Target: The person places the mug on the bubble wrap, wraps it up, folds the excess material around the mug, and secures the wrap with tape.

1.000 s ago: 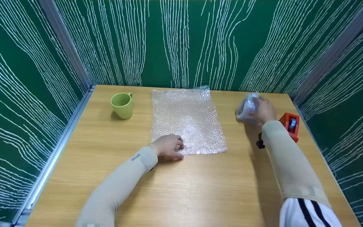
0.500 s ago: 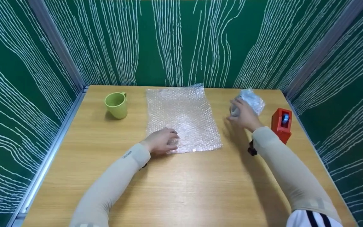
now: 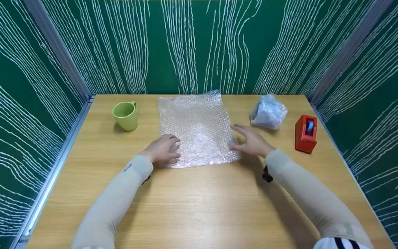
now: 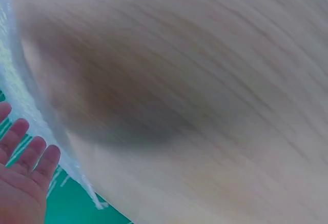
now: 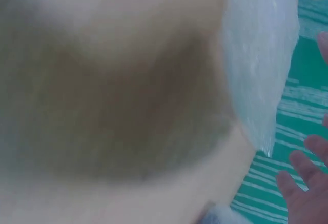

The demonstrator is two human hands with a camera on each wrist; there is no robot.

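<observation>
A sheet of bubble wrap [image 3: 199,128] lies spread on the wooden table. Over its left front edge hovers or rests my left hand [image 3: 161,148], fingers apart; whether it touches the sheet I cannot tell. My right hand [image 3: 251,141] is at the sheet's right edge, with thumb and fingers spread and nothing held. Both wrist views show extended fingers, the left hand [image 4: 25,178] at lower left and the right hand [image 5: 307,183] at lower right. A bubble-wrapped bundle [image 3: 268,112] sits behind the right hand, its contents hidden.
A green mug [image 3: 125,117] stands at the back left of the table. On the right side is a red tape dispenser [image 3: 305,134] with a blue roll. Green walls with white wavy lines [image 3: 199,45] enclose the back and sides.
The right hand has let go of the wrapped bundle and moved left and nearer to the bubble wrap's right edge. The left hand has shifted slightly left, its fingers straighter.
</observation>
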